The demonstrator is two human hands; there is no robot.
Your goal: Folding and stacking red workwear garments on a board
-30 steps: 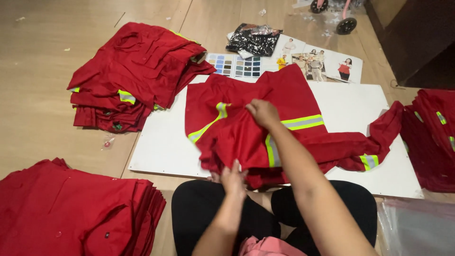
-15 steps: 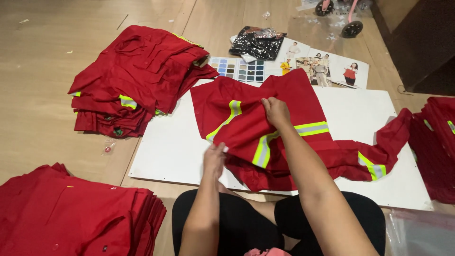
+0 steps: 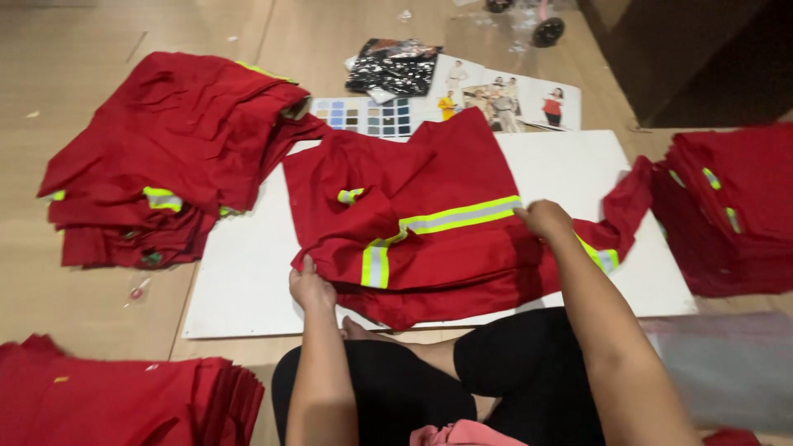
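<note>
Where half a second ago right hand pressed garment's middle, head view now shows right hand (image 3: 543,220) out at right end of reflective stripe (image 3: 462,216), left hand (image 3: 309,286) at lower left hem; red garment (image 3: 417,223) lies spread flatter on white board (image 3: 248,281). Judgement: smoothing under way. Left fingers curled over hem, pinching cloth; right fingers bent together, closed on fabric edge. Red stacks (image 3: 157,157) beside board.

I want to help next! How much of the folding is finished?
Done: a neat red stack lies near the left knee. In hand: the left hand and right hand flatten a red garment on the white board. Left: loose red heaps.
</note>
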